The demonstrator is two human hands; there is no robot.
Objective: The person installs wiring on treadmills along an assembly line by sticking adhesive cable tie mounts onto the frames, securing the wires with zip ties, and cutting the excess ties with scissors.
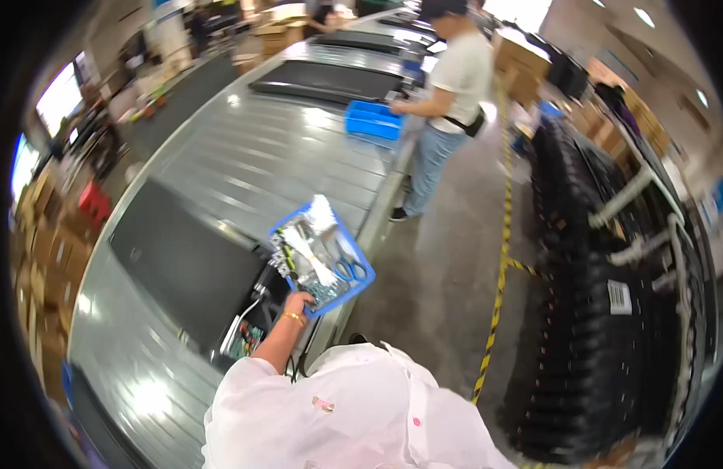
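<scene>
Showing a person's left hand (300,302) holding a blue tray (343,298) at its near-left corner, the fingers closing over the rim and having no visible gap from it. The tray is sitting or hovering at the right-hand margin of the long grey table (236,164); which of the two cannot be told. Its right corner is reaching over the side rail, toward the walkway (447,273). Inside the tray, blue-handled scissors (351,270) are lying near the right wall, a pale bundle of strips (314,260) is running through the middle, and a shiny clear bag (321,211) is rising at the far end. The right hand's state cannot be told.

To the left of the tray, a dark panel (185,254) is lying flat on the table, leaving a bare ribbed strip along the outer side. Nearer the wearer, a circuit board (246,341) is lying beside a white cable (238,319). Beyond the tray, an open ribbed stretch is extending to a second blue bin (373,119), where a co-worker (459,74) is standing at the same edge, hands near the bin. The walkway is widening to the right, and yellow-and-black tape (502,273) is dividing it from stacked black goods (588,328).
</scene>
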